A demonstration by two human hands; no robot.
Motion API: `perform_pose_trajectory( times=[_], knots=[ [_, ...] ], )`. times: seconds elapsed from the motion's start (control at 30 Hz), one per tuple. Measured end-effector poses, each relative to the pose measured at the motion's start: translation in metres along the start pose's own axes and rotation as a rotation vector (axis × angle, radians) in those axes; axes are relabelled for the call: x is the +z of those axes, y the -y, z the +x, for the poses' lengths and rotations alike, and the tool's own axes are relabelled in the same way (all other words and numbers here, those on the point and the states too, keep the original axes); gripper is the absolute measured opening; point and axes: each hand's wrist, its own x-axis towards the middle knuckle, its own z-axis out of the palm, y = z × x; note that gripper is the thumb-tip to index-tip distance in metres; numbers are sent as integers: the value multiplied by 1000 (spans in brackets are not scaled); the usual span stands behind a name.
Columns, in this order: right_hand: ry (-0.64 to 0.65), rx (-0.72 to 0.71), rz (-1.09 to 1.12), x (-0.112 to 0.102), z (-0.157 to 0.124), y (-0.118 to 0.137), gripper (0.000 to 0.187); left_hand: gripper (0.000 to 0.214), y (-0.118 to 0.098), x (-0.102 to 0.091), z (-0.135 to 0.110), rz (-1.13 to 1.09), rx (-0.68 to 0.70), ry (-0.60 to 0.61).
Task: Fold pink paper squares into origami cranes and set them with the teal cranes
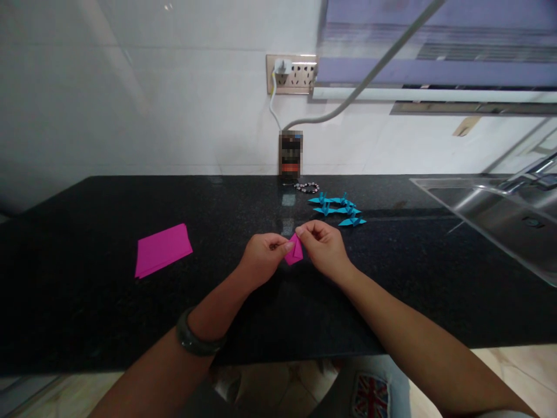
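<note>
Between my two hands is a small piece of pink origami paper [294,253], folded into a pointed, kite-like shape. My left hand [264,257] pinches its left side between thumb and fingers. At its upper right corner my right hand [325,247] grips the paper with thumb and forefinger. The paper is held just above the dark counter. Just beyond my right hand, several blue folded paper cranes [337,208] stand in a loose group. A stack of pink paper sheets [163,251] lies off to the left.
A steel sink [491,217] with a faucet [535,174] is set into the black counter [87,313] at right. Against the tiled wall leans a phone-like device [291,154] with a beaded strap [308,187]. A cable runs up to the socket panel [300,74].
</note>
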Motion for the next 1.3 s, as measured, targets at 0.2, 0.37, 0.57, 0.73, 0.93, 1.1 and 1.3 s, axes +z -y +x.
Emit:
perform_pose_trajectory(
  times=[0.2,0.37,0.57,0.73,0.93,1.1,1.3],
  knots=[
    [-43,-9,18,0,3,-4,23,27,-1,-3,0,70,-6,-13],
    [-8,19,75,0,4,-2,23,26,0,-4,0,61,16,-45],
    [266,92,114,-7,6,2,25,22,-3,-2,2,-147,-52,-47],
    [122,97,250,-8,9,-3,25,28,-4,0,3,-444,-145,-24],
    [98,92,344,-5,10,-9,24,23,1,2,2,-464,-105,-27],
    [105,100,363,-3,7,-9,25,20,0,3,2,-410,-92,-70],
    [90,88,346,-2,6,-7,26,21,0,3,1,-347,-42,-110]
  ],
)
